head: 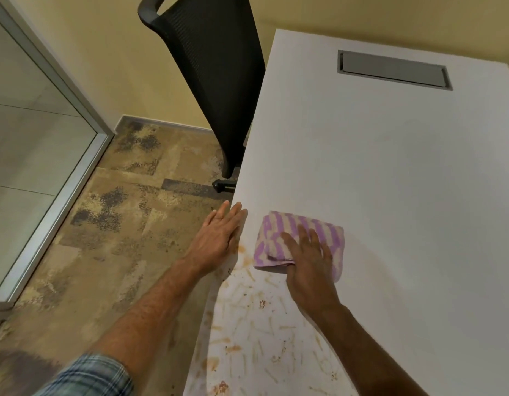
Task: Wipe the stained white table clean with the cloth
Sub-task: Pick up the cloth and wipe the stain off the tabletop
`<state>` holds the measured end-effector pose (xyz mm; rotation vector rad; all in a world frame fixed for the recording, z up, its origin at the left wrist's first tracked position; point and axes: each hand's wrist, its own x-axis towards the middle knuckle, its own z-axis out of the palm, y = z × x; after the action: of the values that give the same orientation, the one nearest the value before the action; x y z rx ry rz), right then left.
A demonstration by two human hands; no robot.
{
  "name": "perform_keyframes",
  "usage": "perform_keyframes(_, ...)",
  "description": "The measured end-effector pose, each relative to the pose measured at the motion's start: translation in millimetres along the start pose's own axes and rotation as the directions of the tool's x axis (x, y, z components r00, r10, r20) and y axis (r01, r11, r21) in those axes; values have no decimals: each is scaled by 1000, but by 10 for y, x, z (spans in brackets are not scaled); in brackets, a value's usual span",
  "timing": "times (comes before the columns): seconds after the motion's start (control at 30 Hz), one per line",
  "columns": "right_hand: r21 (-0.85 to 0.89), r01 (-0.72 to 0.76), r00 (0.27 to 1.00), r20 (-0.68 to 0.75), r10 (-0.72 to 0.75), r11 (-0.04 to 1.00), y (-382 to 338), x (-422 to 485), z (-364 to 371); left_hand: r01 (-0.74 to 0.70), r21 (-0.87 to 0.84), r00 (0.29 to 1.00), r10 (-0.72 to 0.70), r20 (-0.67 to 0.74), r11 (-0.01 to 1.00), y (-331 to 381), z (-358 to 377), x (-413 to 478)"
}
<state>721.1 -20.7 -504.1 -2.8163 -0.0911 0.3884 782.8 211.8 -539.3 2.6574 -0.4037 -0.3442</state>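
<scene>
On white table [390,167], right hand [310,261] presses striped cloth [276,227], fingers straight.
Left hand [219,232] rests flat, empty, at table edge.

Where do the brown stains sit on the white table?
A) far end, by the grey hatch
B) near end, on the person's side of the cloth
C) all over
B: the brown stains lie on the table nearer the person than the cloth under the right hand; the far end looks clean.
</scene>
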Motion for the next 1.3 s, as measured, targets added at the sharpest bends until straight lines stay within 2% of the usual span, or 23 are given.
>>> perform_keyframes(0.23,21,-104,991,-82,106,994,-77,109,143,-21,-49,1000,22,6,999,-52,9,-40)
perform_keyframes(0.5,-81,-100,987,-137,88,992,-46,172,449,-32,-5,997,32,64,999,-52,-65,-16)
perform_keyframes(0.67,-100,-103,968,-238,77,990,-58,181,516,-40,24,995,38,93,999,-67,-81,11)
perform_keyframes(0.8,-113,-122,978,-184,100,986,-45,232,549,-65,62,993,59,100,996,-90,-85,21)
perform_keyframes(1.07,-98,-254,954,-187,233,962,-343,236,490,-182,92,974,167,152,979,-279,-155,77)
perform_keyframes(1.17,-48,-359,921,-181,346,932,-578,288,442,-250,115,954,225,197,961,-354,-248,166)
perform_keyframes(1.3,-1,-500,853,-177,492,866,-850,387,442,-325,26,929,314,196,945,-407,-340,292)
